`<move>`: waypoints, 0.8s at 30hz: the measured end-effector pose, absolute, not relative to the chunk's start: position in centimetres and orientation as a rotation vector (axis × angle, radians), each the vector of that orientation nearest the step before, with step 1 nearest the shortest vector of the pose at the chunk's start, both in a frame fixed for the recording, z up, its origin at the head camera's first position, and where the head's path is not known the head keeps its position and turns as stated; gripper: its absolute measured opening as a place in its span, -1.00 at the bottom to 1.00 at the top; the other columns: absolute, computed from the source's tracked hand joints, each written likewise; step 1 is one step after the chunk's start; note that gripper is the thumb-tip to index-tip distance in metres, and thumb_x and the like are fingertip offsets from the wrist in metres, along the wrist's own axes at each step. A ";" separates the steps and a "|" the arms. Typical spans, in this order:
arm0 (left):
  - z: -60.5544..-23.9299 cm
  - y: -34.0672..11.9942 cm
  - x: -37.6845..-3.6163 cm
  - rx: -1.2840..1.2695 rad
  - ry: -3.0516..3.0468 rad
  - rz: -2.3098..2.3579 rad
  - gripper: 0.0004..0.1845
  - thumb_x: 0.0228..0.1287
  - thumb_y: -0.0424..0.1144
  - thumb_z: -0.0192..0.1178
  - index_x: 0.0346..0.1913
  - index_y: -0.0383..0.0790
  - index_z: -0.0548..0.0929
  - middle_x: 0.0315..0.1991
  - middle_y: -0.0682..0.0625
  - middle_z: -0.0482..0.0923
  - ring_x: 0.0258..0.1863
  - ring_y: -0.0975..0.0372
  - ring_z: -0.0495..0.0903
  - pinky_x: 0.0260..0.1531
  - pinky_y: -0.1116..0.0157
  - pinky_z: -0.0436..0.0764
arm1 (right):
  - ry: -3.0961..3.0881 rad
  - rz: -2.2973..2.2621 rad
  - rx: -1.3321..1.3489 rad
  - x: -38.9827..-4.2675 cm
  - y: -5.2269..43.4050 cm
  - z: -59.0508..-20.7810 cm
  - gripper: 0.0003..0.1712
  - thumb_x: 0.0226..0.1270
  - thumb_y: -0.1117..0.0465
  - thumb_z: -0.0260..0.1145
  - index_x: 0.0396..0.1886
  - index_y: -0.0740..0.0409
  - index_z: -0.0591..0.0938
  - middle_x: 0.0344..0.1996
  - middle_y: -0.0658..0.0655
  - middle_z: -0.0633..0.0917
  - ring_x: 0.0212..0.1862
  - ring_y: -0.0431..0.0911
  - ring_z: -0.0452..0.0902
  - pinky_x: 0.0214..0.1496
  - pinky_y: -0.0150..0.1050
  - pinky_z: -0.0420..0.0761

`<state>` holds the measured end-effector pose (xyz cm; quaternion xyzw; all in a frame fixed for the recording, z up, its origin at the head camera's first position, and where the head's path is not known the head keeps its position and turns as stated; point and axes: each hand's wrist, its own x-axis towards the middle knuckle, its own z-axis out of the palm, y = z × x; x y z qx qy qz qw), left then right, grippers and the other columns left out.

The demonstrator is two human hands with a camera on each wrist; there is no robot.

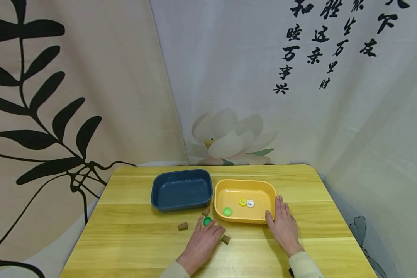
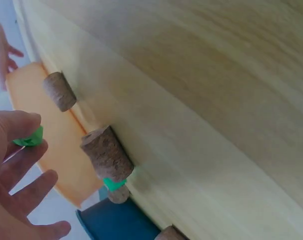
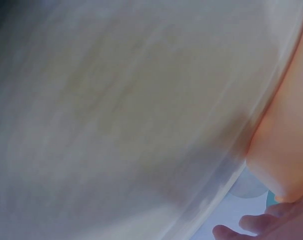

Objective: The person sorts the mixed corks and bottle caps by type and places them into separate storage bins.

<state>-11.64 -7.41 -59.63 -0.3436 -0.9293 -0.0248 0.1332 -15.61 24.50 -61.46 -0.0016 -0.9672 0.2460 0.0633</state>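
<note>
My left hand (image 1: 204, 236) rests on the wooden table (image 1: 132, 247) in front of the gap between the two trays. In the left wrist view, thumb and a finger of my left hand (image 2: 16, 160) pinch a small green cap (image 2: 29, 137), with the other fingers spread. A second green cap (image 1: 207, 221) lies by the fingertips, in front of a cork (image 1: 206, 211). More corks lie left (image 1: 183, 226) and right (image 1: 226, 239) of the hand. My right hand (image 1: 282, 222) lies flat on the table, touching the front right corner of the yellow tray (image 1: 244, 186).
The yellow tray holds a green cap (image 1: 227, 211), a yellow cap (image 1: 242, 202) and a white cap (image 1: 250, 203). An empty dark blue tray (image 1: 182, 175) stands to its left. Printed cloth hangs behind and beside the table. The right wrist view is blurred.
</note>
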 end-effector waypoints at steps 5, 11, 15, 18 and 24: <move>-58.8 -7.8 -11.7 -0.952 -2.669 -0.120 -0.59 0.30 -0.13 0.44 0.20 0.05 0.68 0.12 0.15 0.71 0.28 0.12 0.59 0.35 -0.23 0.38 | -2.932 0.754 -0.011 -15.6 24.5 -61.4 -0.10 0.69 -0.18 -0.13 0.66 0.37 -0.08 0.64 0.38 -0.05 0.59 0.42 -0.08 0.43 0.48 0.10; -57.9 -7.7 -12.0 -0.910 -2.580 -0.209 -0.57 0.27 -0.14 0.47 0.20 0.05 0.68 0.15 0.15 0.70 0.30 0.14 0.58 0.42 -0.18 0.31 | -2.924 0.759 -0.011 -15.6 24.5 -61.3 -0.10 0.68 -0.16 -0.10 0.66 0.37 -0.07 0.64 0.39 -0.04 0.58 0.42 -0.07 0.43 0.49 0.11; -57.1 -7.1 -12.4 -0.895 -2.544 -0.300 -0.54 0.24 -0.18 0.49 0.19 0.04 0.65 0.20 0.12 0.68 0.32 0.14 0.57 0.43 -0.19 0.28 | -2.918 0.770 -0.011 -15.5 24.5 -61.4 -0.11 0.68 -0.12 -0.06 0.66 0.38 -0.07 0.64 0.39 -0.03 0.58 0.42 -0.07 0.43 0.49 0.11; -56.5 -6.4 -12.9 -0.882 -2.543 -0.374 -0.54 0.25 -0.22 0.49 0.19 0.03 0.62 0.24 0.10 0.66 0.33 0.15 0.56 0.43 -0.20 0.29 | -2.921 0.766 -0.009 -15.6 24.5 -61.4 -0.12 0.68 -0.11 -0.06 0.66 0.38 -0.08 0.64 0.40 -0.03 0.58 0.42 -0.07 0.42 0.49 0.12; -56.0 -4.7 -14.2 -0.824 -2.568 -0.510 -0.53 0.29 -0.25 0.47 0.22 -0.03 0.60 0.21 0.09 0.68 0.34 0.15 0.55 0.45 -0.18 0.25 | -2.921 0.777 -0.008 -15.6 24.5 -61.4 -0.12 0.69 -0.12 -0.06 0.66 0.37 -0.07 0.64 0.39 -0.03 0.59 0.41 -0.07 0.43 0.49 0.11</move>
